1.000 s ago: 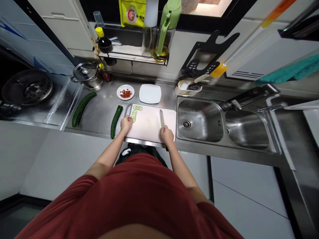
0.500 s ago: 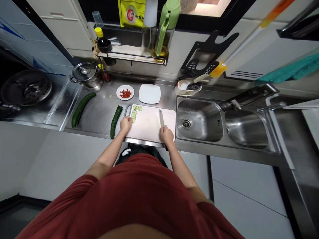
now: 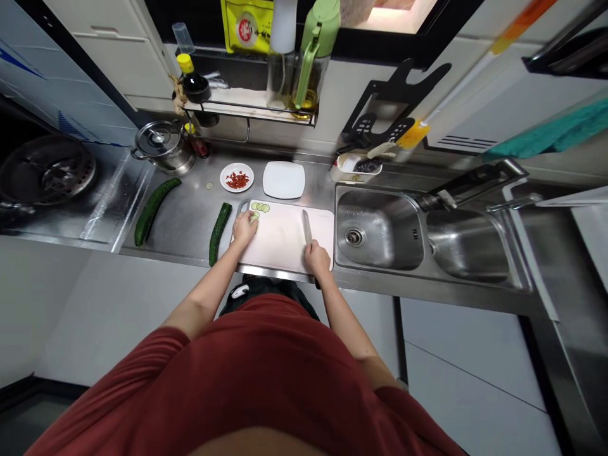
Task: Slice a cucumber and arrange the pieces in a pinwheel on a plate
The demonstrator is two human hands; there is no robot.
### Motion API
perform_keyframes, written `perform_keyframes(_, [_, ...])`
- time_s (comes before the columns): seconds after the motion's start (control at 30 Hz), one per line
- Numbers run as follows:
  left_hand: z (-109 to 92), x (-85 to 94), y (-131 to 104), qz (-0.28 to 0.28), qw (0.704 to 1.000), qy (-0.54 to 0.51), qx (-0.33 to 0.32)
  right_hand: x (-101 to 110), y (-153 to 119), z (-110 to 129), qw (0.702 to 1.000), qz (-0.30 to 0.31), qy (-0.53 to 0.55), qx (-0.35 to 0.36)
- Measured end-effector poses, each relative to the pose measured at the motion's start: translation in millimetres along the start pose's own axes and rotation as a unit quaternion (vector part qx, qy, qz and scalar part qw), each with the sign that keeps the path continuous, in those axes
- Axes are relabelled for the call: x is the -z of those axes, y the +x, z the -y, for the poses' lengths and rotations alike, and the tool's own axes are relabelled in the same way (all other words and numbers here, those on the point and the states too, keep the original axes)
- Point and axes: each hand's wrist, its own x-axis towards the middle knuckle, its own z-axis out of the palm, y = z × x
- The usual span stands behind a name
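Note:
A pale cutting board (image 3: pixel 280 244) lies on the steel counter in front of me. My left hand (image 3: pixel 244 227) is over its left part, fingers curved over the cucumber slices (image 3: pixel 255 216) and partly hiding them; whether it grips any is unclear. More slices (image 3: pixel 260 207) lie in a row at the board's top left. My right hand (image 3: pixel 317 257) is closed round the handle of a knife (image 3: pixel 306 227), whose blade points away from me over the board's right part. A cut cucumber (image 3: pixel 220 234) rests left of the board.
Behind the board are a white square plate (image 3: pixel 284 180) and a round dish of red pieces (image 3: pixel 237 178). A whole cucumber (image 3: pixel 154 212) and a lidded pot (image 3: pixel 164 147) are at left. The sink (image 3: pixel 380 228) is at right, a bottle shelf (image 3: pixel 256 111) above.
My left hand has moved slightly right and away from me, from the board's left edge onto the column of slices, covering more of them. My right hand and the knife have stayed in place.

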Motion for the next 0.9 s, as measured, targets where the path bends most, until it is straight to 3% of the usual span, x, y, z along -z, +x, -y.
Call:
perform_keyframes(0.3, [-38,-14.5,46,0.069,0.988,0.091,-0.107,1,1,-1,1.000,0.000,0.000,0.003])
perform_keyframes(0.67, [-40,-10.5,54,0.091,0.970,0.163,-0.158,2,3,0,1.000,0.000,0.002,0.000])
perform_keyframes(0.9, [-39,-7.8,53,0.094,0.970,0.165,-0.151,4,2,1,1.000,0.005,-0.006,0.000])
